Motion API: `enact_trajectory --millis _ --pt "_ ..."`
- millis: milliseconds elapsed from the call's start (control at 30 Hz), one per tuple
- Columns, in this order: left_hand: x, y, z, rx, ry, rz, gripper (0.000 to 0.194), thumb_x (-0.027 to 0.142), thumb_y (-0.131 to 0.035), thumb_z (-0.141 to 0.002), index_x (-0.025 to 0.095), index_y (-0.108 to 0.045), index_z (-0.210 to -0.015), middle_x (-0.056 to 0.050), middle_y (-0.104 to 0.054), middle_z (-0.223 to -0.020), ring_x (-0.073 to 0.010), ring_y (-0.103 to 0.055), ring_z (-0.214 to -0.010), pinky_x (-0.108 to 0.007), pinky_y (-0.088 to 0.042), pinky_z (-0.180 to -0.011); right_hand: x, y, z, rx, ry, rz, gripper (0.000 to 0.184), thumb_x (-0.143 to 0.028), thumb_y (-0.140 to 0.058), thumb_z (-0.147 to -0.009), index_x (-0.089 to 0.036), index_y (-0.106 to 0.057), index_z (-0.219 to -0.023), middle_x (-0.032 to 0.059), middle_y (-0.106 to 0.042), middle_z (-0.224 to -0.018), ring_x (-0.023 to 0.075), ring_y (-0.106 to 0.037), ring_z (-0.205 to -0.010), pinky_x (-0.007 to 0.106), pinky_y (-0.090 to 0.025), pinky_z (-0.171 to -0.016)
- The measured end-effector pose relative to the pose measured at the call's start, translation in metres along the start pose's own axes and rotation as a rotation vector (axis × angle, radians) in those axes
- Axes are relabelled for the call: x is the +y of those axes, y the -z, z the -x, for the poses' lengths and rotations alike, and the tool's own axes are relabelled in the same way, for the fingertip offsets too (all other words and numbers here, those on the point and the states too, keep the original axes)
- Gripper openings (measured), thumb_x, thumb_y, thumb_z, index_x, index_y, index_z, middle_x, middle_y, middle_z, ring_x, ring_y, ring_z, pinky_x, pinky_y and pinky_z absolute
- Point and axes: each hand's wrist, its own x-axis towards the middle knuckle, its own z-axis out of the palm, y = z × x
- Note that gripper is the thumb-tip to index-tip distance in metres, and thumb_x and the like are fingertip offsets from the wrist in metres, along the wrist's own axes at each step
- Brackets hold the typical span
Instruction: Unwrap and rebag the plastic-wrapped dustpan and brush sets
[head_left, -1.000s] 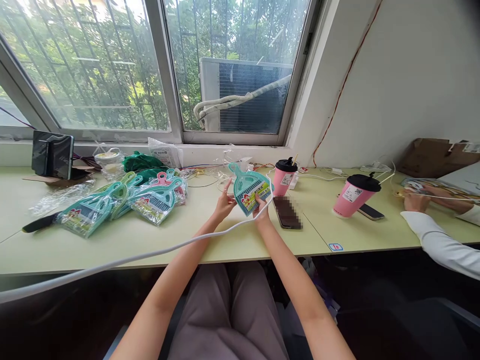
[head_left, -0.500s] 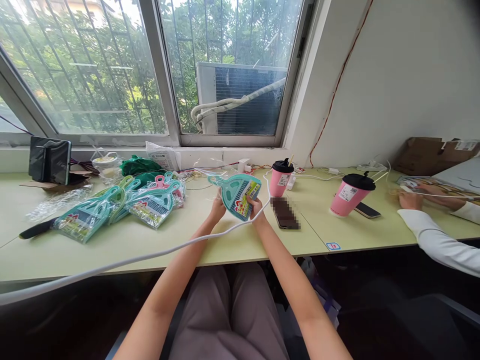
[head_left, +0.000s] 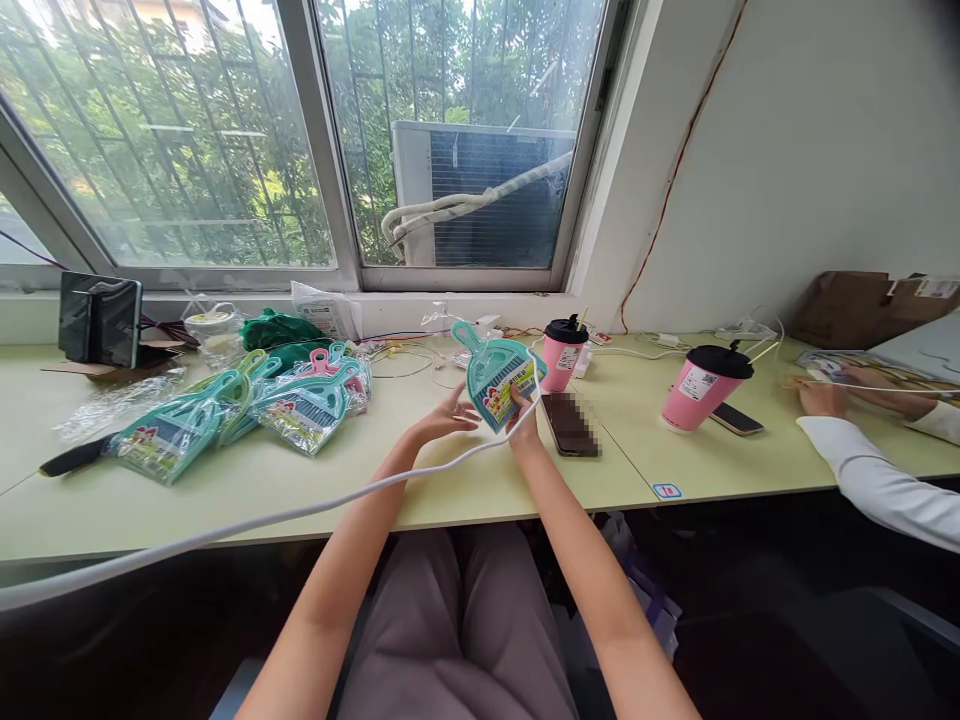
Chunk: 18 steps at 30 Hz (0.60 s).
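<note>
Small mint-green dustpan (head_left: 501, 385) tilted up in the middle of the frame, off the worktop, pinched low on its edge by the closed right grip (head_left: 523, 418), a good firm hold that leaves the label in view. Left grip (head_left: 448, 416) open wide, just beside the dustpan. Pale green worktop (head_left: 450, 490) below, bagged dustpans (head_left: 240, 410) to the left, pink cup (head_left: 701, 390) to the right, barred window (head_left: 172, 140) at upper left.

Pale green desk (head_left: 225, 500) w/ bagged teal dustpans (head_left: 169, 438), 2 pink cups (head_left: 705, 390), 2 phones (head_left: 570, 425).
</note>
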Motion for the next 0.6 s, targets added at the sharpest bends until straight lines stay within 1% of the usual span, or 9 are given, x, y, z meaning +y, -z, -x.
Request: enact_trajectory --millis 67,133,167,233,300,367,467,533,600 --pt "0.003 0.014 0.006 -0.061 0.034 -0.023 0.112 0.015 -0.084 -0.058 0.027 -0.029 -0.155 -0.016 -0.065 -0.125 -0.0318 -0.062 -0.116 -0.043 -0.045 -0.096 -0.003 -0.001 0.003 -0.043 -0.005 0.005 0.028 -0.027 -0.070 -0.074 -0.021 -0.063 -0.100 0.0013 -0.076 -0.092 0.0198 -0.072 -0.085 0.036 -0.059 -0.078" --pt "0.003 0.028 0.009 -0.079 0.078 -0.009 0.097 0.013 -0.083 -0.056 0.026 -0.048 -0.145 -0.016 -0.064 -0.128 -0.0332 -0.060 -0.118 -0.045 -0.044 -0.097 -0.006 -0.003 0.005 -0.064 -0.015 -0.001 0.029 -0.028 -0.071 -0.073 -0.021 -0.063 -0.100 0.0023 -0.076 -0.093 0.0207 -0.072 -0.085 0.036 -0.059 -0.078" --pt "0.003 0.034 0.010 -0.057 0.079 0.022 0.087 0.013 -0.082 -0.056 0.024 -0.056 -0.138 -0.016 -0.065 -0.127 -0.0332 -0.061 -0.116 -0.045 -0.044 -0.097 -0.007 -0.004 0.007 -0.072 -0.022 -0.002 0.029 -0.028 -0.071 -0.074 -0.021 -0.063 -0.101 0.0027 -0.076 -0.093 0.0211 -0.072 -0.086 0.037 -0.060 -0.078" --pt "0.001 0.041 0.008 0.054 0.014 0.133 0.069 0.014 -0.081 -0.058 0.021 -0.066 -0.125 -0.015 -0.068 -0.122 -0.0321 -0.063 -0.112 -0.044 -0.044 -0.097 -0.009 -0.006 0.009 -0.094 -0.036 0.006 0.031 -0.029 -0.070 -0.074 -0.021 -0.064 -0.103 0.0032 -0.076 -0.095 0.0221 -0.072 -0.088 0.039 -0.060 -0.081" --pt "-0.001 0.042 0.005 0.199 -0.091 0.288 0.060 0.017 -0.081 -0.061 0.021 -0.068 -0.120 -0.013 -0.070 -0.118 -0.0296 -0.062 -0.113 -0.041 -0.043 -0.099 -0.009 -0.007 0.011 -0.124 -0.062 0.021 0.029 -0.029 -0.070 -0.075 -0.022 -0.064 -0.103 0.0031 -0.076 -0.096 0.0230 -0.072 -0.090 0.041 -0.060 -0.084" --pt "0.000 0.039 0.002 0.278 -0.125 0.440 0.056 0.026 -0.079 -0.070 0.022 -0.065 -0.124 -0.011 -0.070 -0.119 -0.0267 -0.062 -0.115 -0.039 -0.043 -0.100 -0.009 -0.009 0.012 -0.156 -0.111 0.037 0.027 -0.028 -0.071 -0.075 -0.022 -0.064 -0.100 0.0029 -0.076 -0.093 0.0239 -0.073 -0.090 0.043 -0.060 -0.085" --pt "0.004 0.032 0.002 0.277 -0.019 0.572 0.049 0.041 -0.068 -0.083 0.022 -0.061 -0.127 -0.010 -0.071 -0.114 -0.0255 -0.065 -0.109 -0.040 -0.047 -0.097 -0.005 -0.010 0.012 -0.224 -0.197 0.084 0.025 -0.025 -0.073 -0.073 -0.021 -0.065 -0.096 0.0032 -0.076 -0.087 0.0258 -0.074 -0.085 0.045 -0.061 -0.082" --pt "0.008 0.026 0.005 0.261 0.018 0.583 0.044 0.039 -0.066 -0.084 0.020 -0.062 -0.124 -0.010 -0.073 -0.106 -0.0269 -0.066 -0.106 -0.043 -0.049 -0.095 -0.002 -0.010 0.013 -0.267 -0.232 0.120 0.027 -0.023 -0.075 -0.071 -0.021 -0.065 -0.096 0.0036 -0.076 -0.084 0.0266 -0.074 -0.082 0.045 -0.062 -0.079" --pt "0.015 0.020 0.011 0.244 0.002 0.569 0.041 0.032 -0.067 -0.081 0.018 -0.064 -0.120 -0.009 -0.074 -0.101 -0.0292 -0.066 -0.107 -0.044 -0.050 -0.095 0.001 -0.010 0.014 -0.301 -0.261 0.154 0.029 -0.022 -0.076 -0.070 -0.020 -0.065 -0.097 0.0038 -0.076 -0.083 0.0266 -0.074 -0.080 0.044 -0.063 -0.076"
